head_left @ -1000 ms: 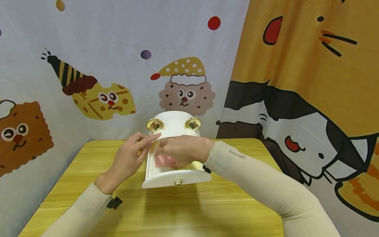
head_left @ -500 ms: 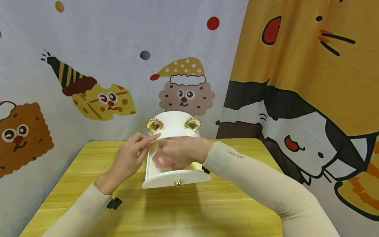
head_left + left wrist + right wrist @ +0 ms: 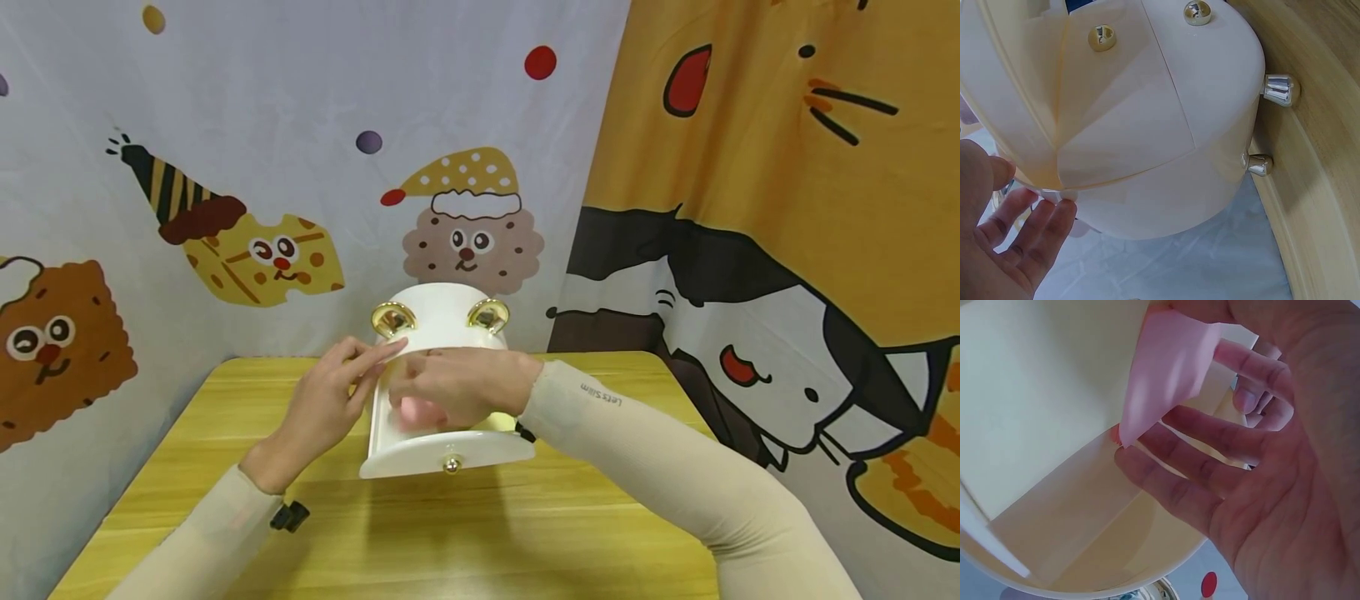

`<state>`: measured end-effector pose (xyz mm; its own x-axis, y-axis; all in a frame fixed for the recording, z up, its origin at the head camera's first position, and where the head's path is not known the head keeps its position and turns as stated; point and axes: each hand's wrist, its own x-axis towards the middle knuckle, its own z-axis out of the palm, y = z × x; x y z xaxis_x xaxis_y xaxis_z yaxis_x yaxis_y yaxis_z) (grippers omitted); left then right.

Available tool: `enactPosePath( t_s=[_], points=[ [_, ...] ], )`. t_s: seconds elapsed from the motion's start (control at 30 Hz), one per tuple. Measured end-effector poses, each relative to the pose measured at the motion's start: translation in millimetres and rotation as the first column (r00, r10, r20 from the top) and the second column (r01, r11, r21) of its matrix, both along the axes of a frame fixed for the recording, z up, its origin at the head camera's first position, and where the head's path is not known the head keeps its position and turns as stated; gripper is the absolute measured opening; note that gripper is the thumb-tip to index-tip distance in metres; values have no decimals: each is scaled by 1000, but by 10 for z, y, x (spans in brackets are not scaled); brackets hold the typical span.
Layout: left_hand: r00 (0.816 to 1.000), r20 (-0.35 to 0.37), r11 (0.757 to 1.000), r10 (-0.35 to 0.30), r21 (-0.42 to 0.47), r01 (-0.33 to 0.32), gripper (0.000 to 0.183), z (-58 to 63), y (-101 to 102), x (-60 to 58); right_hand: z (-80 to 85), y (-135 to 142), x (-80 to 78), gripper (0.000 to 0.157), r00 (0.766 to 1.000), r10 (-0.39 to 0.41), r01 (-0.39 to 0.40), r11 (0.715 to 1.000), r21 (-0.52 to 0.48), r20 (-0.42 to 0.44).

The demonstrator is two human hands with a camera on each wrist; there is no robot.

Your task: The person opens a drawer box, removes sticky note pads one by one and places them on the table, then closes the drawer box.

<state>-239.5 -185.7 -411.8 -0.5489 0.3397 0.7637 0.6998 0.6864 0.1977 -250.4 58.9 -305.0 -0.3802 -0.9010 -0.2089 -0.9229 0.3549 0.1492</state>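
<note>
A white storage box (image 3: 441, 317) with two gold ears stands ahead, its upper part raised and its gold-knobbed front (image 3: 480, 448) nearer me. My left hand (image 3: 321, 408) pinches the edge of the raised lid (image 3: 997, 69), thumb on one side and fingers on the other in the left wrist view. Reaching into the opening, my right hand (image 3: 468, 382) holds a thin pink sheet (image 3: 1166, 369). Several of its fingertips (image 3: 1132, 464) lie along the sheet's edges. The thumb is mostly cut off at the top of the right wrist view.
The box stands on a yellow wood-grain table (image 3: 600, 517). Gold feet (image 3: 1280, 90) and a round gold knob (image 3: 1102, 37) stick out from it. A printed cloth (image 3: 315, 100) hangs behind the table, with an orange curtain (image 3: 750, 150) at the right.
The pink sheet has shifted slightly and looks more rounded under my right fingers, which have moved a little. My left hand and the box stay in place.
</note>
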Motion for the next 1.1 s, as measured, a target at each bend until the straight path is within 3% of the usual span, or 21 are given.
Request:
enactPosePath(
  t_s=[0.57,1.1],
  points=[
    [1000,28,1000,11,-7,-10,55,-3,-1,-4,-14,86,3,55,999,54,-54,996,-66,-1],
    [1000,15,1000,16,-1,-16,58,-20,-1,-2,-21,137,-41,65,992,102,-87,980,-178,75]
  ],
)
